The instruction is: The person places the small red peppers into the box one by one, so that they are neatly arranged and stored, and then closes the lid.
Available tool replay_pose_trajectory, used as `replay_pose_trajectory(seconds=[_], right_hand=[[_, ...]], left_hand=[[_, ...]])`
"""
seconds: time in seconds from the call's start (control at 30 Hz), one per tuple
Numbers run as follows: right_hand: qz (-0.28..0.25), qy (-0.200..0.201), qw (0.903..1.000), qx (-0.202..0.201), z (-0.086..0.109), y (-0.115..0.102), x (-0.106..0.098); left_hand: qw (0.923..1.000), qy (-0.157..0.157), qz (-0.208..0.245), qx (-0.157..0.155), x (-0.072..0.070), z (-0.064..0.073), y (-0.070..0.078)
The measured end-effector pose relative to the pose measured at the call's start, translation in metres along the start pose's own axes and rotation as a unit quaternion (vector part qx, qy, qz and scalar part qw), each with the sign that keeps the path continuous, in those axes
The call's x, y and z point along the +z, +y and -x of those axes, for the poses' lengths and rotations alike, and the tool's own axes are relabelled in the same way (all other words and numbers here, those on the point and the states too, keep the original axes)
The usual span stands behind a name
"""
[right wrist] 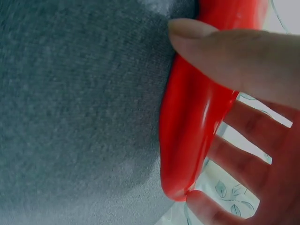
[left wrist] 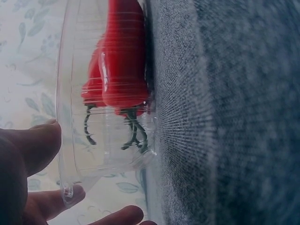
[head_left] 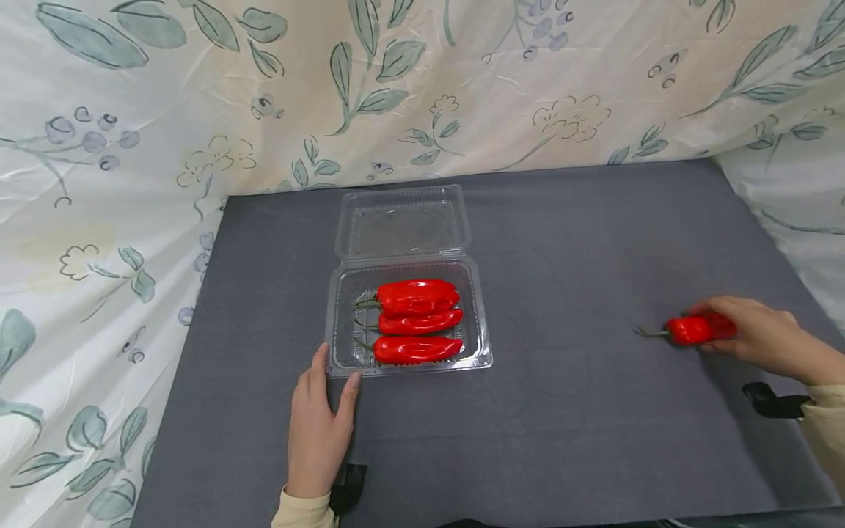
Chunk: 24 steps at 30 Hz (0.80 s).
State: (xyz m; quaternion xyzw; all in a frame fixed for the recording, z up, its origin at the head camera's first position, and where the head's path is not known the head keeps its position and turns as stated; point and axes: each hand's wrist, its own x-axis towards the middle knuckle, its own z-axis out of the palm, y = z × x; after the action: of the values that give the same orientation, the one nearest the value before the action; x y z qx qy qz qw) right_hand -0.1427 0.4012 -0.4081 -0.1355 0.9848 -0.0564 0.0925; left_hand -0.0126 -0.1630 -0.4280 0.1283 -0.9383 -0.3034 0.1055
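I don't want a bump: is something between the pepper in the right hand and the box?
Nothing visible. Only grey cloth lies between the red chili pepper and the clear plastic box. Its lid lies open on the far side, and the left hand touches the near left corner, so neither blocks the way.

A small tabletop walled in by cloth, closer to a makeshift booth than a furnished room — whether it stands in a home, a studio or a lab cannot be told. Creased white-and-cream fabric [head_left: 488,81] printed with grey-green leaves, bluish berries and outlined flowers hangs along the back and both sides. Against it sits a broad four-sided table with a dark grey woven surface [head_left: 561,440]. A clear, hinged plastic box [head_left: 403,224] of glossy red peppers [head_left: 417,350] suggests food — but not firmly a kitchen.
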Motion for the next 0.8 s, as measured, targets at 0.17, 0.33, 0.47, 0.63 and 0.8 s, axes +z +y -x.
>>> replay_pose_trajectory(seconds=[0.17, 0.33, 0.47, 0.63, 0.8], right_hand=[[-0.013, -0.04, 0.9986, 0.033, -0.006, -0.006, -0.004], [-0.016, -0.037, 0.9991, 0.013, -0.012, -0.013, -0.006], [-0.015, -0.031, 0.9994, 0.003, -0.015, -0.018, -0.007], [-0.014, -0.013, 0.9997, -0.013, -0.023, -0.024, -0.014], [-0.013, 0.007, 0.9995, -0.026, -0.036, -0.039, -0.03]], left_hand=[[1.0, 0.006, -0.001, 0.004, 0.0, 0.0, -0.001], [0.9999, 0.01, 0.0, 0.006, 0.0, 0.001, -0.002], [0.9999, 0.009, 0.004, 0.008, 0.0, 0.002, -0.001], [0.9998, 0.013, 0.007, 0.015, 0.0, 0.002, -0.001], [0.9996, 0.015, 0.009, 0.022, 0.0, 0.001, -0.002]])
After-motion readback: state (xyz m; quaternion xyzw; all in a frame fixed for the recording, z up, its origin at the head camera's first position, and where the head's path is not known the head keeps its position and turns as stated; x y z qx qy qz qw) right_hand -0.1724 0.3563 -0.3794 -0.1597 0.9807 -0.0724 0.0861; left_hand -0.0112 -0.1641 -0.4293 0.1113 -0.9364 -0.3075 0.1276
